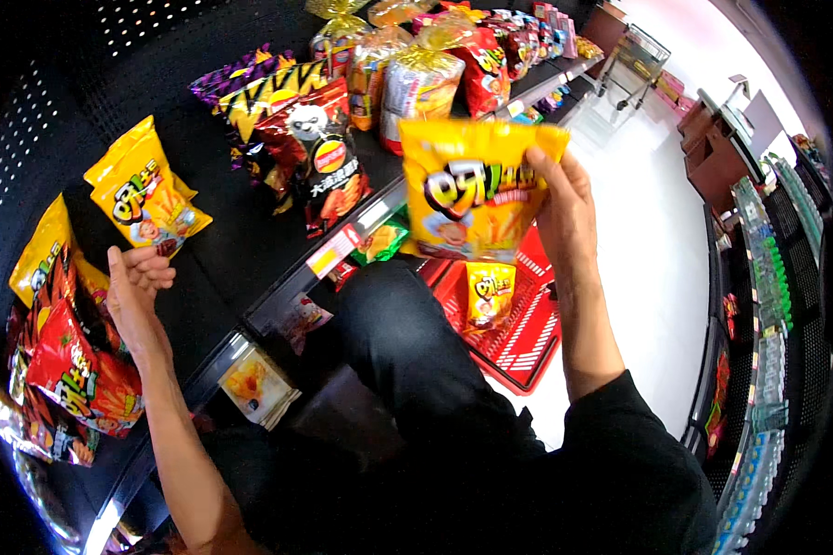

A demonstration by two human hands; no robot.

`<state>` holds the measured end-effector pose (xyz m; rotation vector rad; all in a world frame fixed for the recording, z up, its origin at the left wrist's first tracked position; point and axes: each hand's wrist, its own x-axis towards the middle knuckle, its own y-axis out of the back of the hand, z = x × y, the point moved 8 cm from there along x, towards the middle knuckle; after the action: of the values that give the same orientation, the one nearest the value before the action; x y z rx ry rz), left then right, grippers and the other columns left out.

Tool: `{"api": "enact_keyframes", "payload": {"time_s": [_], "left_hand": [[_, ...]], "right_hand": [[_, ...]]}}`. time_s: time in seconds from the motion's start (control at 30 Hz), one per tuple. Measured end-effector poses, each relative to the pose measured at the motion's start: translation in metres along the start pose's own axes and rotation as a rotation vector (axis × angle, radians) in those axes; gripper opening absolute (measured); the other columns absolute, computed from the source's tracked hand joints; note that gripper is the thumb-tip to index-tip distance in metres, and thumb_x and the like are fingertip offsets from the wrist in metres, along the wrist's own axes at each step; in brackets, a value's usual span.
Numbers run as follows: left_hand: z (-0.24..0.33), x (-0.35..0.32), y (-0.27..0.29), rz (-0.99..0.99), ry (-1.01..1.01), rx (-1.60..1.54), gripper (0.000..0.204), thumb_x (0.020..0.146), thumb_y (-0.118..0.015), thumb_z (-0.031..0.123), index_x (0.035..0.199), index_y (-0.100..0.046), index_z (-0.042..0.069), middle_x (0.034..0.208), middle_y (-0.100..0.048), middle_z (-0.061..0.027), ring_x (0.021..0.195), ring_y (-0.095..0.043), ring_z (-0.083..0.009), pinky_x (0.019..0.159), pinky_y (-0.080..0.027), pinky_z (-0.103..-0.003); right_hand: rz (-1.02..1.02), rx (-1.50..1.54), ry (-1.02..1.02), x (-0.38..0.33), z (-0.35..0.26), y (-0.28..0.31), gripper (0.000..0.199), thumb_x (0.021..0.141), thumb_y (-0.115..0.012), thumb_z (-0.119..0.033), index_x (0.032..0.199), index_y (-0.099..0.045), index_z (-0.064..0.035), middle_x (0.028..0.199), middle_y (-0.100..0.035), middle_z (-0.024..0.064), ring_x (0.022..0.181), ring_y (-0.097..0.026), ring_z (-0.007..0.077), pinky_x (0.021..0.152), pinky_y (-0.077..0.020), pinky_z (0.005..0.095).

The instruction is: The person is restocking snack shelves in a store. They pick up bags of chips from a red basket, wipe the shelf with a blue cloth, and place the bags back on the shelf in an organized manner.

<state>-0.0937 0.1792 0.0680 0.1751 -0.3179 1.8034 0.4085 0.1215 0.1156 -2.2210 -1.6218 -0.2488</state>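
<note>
My right hand (569, 203) grips a yellow snack bag (467, 199) by its upper right corner, holding it up in front of the shelf edge. Fingers apart, my left hand (139, 301) is at the lower end of yellow snack bags (148, 199) leaning together on the black shelf (217, 268); whether it touches them I cannot tell. Beyond my knee, a red shopping basket (528, 365) sits on the floor, with a similar yellow bag (489, 296) inside it.
Red snack bags (88, 379) crowd the shelf at left. Farther along stand dark red bags (329, 171) and gold-topped packages (421, 88). A lower shelf holds a clear-fronted package (254, 384). Across the pale aisle (639, 250) are shelves of bottles (764, 370); a cart (634, 60) stands far off.
</note>
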Motion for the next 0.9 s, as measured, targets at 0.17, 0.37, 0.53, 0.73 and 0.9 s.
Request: {"api": "enact_keyframes", "payload": {"time_s": [0.17,0.37,0.53,0.73,0.9], "left_hand": [[-0.01,-0.003,0.001,0.011,0.022,0.08,0.051,0.103,-0.042,0.047,0.1,-0.063,0.0,0.082,-0.064,-0.0059,0.072,-0.06,-0.0139,0.07,-0.046,-0.027],[-0.028,0.003,-0.004,0.001,0.054,0.069,0.051,0.103,-0.044,0.046,0.098,-0.066,0.0,0.079,-0.066,-0.0064,0.069,-0.062,-0.0127,0.066,-0.047,-0.025],[-0.039,0.01,0.008,0.057,0.064,0.082,0.05,0.102,-0.045,0.046,0.099,-0.067,0.002,0.078,-0.068,-0.0068,0.066,-0.064,-0.0123,0.061,-0.049,-0.024],[-0.044,0.024,0.032,0.186,0.043,0.16,0.04,0.102,-0.047,0.039,0.112,-0.063,0.003,0.09,-0.069,-0.0067,0.074,-0.065,-0.0127,0.065,-0.051,-0.027],[-0.063,0.044,0.071,0.432,-0.046,0.119,0.029,0.099,-0.053,0.027,0.116,-0.06,0.005,0.105,-0.064,-0.0074,0.081,-0.064,-0.0128,0.06,-0.051,-0.024]], "right_hand": [[0.05,-0.373,-0.187,-0.04,0.088,0.08,0.025,0.095,-0.053,-0.018,0.109,-0.063,0.0,0.094,-0.067,0.0049,0.082,-0.063,0.0129,0.073,-0.0531,0.0294],[0.015,-0.286,-0.495,-0.094,0.237,0.172,0.024,0.093,-0.052,-0.015,0.105,-0.063,0.0034,0.087,-0.067,0.0053,0.072,-0.062,0.0126,0.065,-0.0523,0.0281],[-0.151,-0.501,-0.475,-0.092,0.299,0.181,0.023,0.093,-0.053,-0.011,0.109,-0.062,0.0042,0.098,-0.069,0.0118,0.085,-0.066,0.0187,0.077,-0.0534,0.031],[-0.034,-0.706,-0.05,-0.038,0.232,0.113,0.031,0.092,-0.055,0.002,0.123,-0.059,-0.0004,0.119,-0.065,0.0111,0.109,-0.061,0.0192,0.094,-0.0477,0.0309],[-0.279,-0.279,0.069,-0.021,0.115,-0.064,0.026,0.099,-0.054,-0.009,0.123,-0.058,0.0003,0.115,-0.065,0.0079,0.108,-0.061,0.016,0.093,-0.0478,0.0295]]}}
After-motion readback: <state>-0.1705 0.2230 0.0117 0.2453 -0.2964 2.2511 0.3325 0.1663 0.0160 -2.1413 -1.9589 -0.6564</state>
